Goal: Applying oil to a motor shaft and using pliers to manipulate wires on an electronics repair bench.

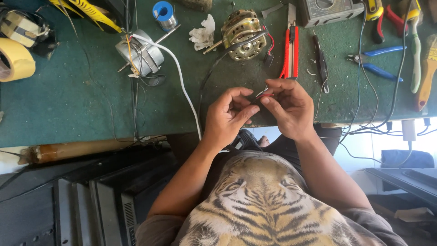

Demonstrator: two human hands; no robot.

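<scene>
1. On the left, my left hand (227,116) pinches thin wires (263,93) at the edge of the green bench (82,105).
2. My right hand (287,105) has fingers closed on the same wires, I think on a red one.
3. Behind is the brass motor (243,34); a hard pull could snap the wire strands or drag the motor.

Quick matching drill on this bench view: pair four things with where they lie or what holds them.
1. red wire
2. roll of yellow tape
3. blue-handled pliers
4. brass-coloured motor

A. far left edge of the bench
B. pinched between both hands' fingertips
C. right part of the bench
D. top middle, beyond the hands

Pairs: 1-B, 2-A, 3-C, 4-D
</scene>
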